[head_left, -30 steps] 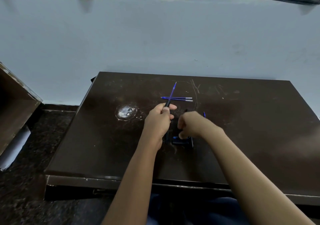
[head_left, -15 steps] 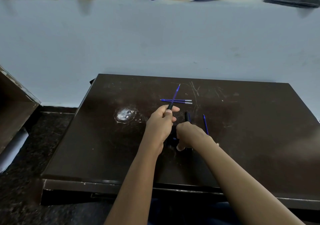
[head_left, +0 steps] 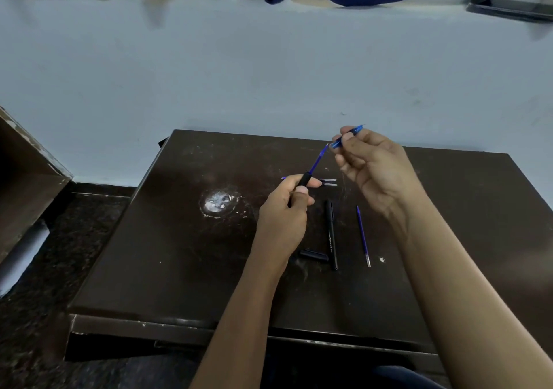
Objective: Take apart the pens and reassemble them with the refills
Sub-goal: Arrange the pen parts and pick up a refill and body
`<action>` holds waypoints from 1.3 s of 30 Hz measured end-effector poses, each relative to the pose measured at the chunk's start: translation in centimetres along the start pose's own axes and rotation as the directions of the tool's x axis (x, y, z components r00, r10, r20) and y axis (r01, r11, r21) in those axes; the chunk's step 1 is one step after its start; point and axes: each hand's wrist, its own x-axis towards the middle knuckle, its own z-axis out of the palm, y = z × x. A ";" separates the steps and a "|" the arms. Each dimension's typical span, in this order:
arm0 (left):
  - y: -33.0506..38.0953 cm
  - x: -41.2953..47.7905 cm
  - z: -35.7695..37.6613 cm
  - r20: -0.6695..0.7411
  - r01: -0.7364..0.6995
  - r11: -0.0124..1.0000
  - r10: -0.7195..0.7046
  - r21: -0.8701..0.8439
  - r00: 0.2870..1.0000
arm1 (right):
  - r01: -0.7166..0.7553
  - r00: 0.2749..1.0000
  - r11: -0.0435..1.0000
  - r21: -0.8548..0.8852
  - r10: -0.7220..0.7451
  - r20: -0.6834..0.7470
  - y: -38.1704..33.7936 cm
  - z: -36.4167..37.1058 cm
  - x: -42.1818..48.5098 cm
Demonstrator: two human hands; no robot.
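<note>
- Left hand: grip clamped on black barrel, blue refill sticking out beyond it.
- Right hand: grip pinching blue tip piece, now raised off the surface to just past the refill's end.
- Likely next: tip piece slides on.
- Below the grips lie a whole pen, a cap and a spare refill.

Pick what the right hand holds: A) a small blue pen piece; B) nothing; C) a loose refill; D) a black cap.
A: the right hand pinches a small blue pen piece in the air, while the black cap lies on the table.
</note>
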 end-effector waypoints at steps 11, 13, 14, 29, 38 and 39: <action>0.1 -0.1 0.1 0.015 0.025 1.000 -0.025 0.004 1.000 | 0.055 0.998 0.998 -0.016 -0.055 0.021 0.3 0.4 -0.5; 0.1 -0.2 0.1 0.015 0.032 0.999 -0.033 0.013 0.999 | 0.066 0.997 0.995 -0.069 -0.064 0.037 0.3 0.4 -0.5; 0.2 -0.2 0.1 0.015 0.036 0.999 -0.037 0.022 0.999 | 0.069 0.997 0.993 -0.093 -0.065 0.046 0.4 0.4 -0.6; 0.1 -0.3 0.1 -0.024 0.090 0.993 -0.088 0.072 0.996 | 0.055 0.995 0.976 -0.212 -0.036 0.094 0.3 -0.1 -0.3; 0.7 -0.7 0.2 -0.029 0.111 0.983 -0.108 0.143 0.994 | -0.085 0.990 0.975 -0.207 0.106 0.097 0.1 -1.5 0.1; 0.7 -0.6 0.2 -0.039 0.116 0.984 -0.112 0.132 0.993 | -0.106 0.984 0.967 -0.231 0.135 0.113 0.2 -1.4 0.0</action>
